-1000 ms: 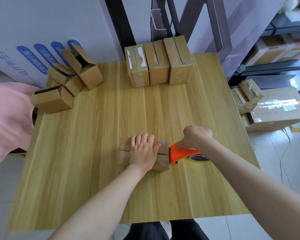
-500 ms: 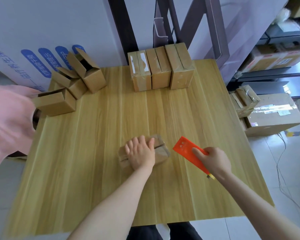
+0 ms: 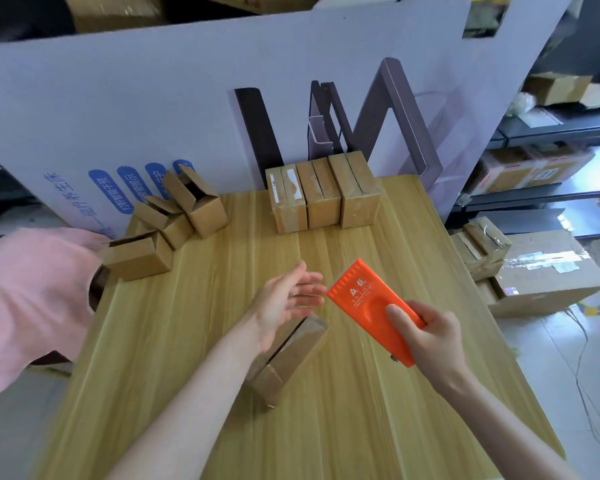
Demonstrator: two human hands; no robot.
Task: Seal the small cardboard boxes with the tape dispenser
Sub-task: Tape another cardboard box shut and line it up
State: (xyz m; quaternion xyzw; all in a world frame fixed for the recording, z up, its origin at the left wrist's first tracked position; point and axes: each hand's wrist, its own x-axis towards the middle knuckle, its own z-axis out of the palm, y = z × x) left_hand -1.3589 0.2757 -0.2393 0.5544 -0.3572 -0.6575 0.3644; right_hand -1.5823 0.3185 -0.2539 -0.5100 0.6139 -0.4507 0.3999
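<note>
Left hand (image 3: 286,299) lifted over the table (image 3: 194,341), fingers spread and loose, palm turned toward 3 o'clock, holding nothing; fingertips blurred. Right hand (image 3: 426,337) wrapped around the orange dispenser (image 3: 364,299), thumb on top, its wide end pointing to 11 o'clock, close to the left fingertips. Box (image 3: 288,358) lies on the table at 6 o'clock from the left hand, apparently clear of it, and at 8 o'clock from the dispenser. Sealed boxes (image 3: 323,195) at 12 o'clock, open boxes (image 3: 167,223) at 10.

Bright, even daylight from the right, soft shadows, wide-angle bending at edges, slight motion blur throughout.
</note>
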